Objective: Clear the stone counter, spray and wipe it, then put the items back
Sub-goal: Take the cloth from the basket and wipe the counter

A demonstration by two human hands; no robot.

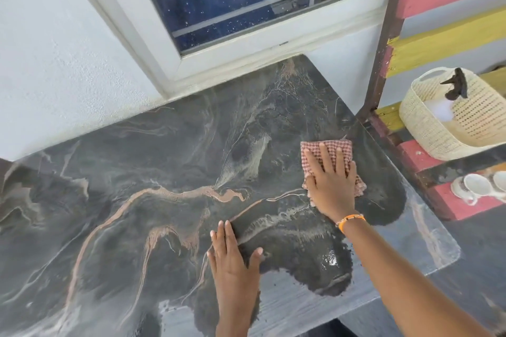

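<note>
dark veined stone tabletop (123,172) bare, wet patch at right. left hand (232,260) flat, fingers spread, holding nothing. right hand (332,180) flat, palm pressing checked cloth (317,149) onto tabletop. woven basket (449,128), white cups (477,186) beyond right edge.

We see the cloth (325,150) mostly hidden under the right hand (332,186); 2 cups (477,186) are cut off at the right edge.

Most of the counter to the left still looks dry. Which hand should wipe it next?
The right hand, probably: it already presses the cloth flat on the counter. The left hand lies bare on the stone, only bracing.
</note>
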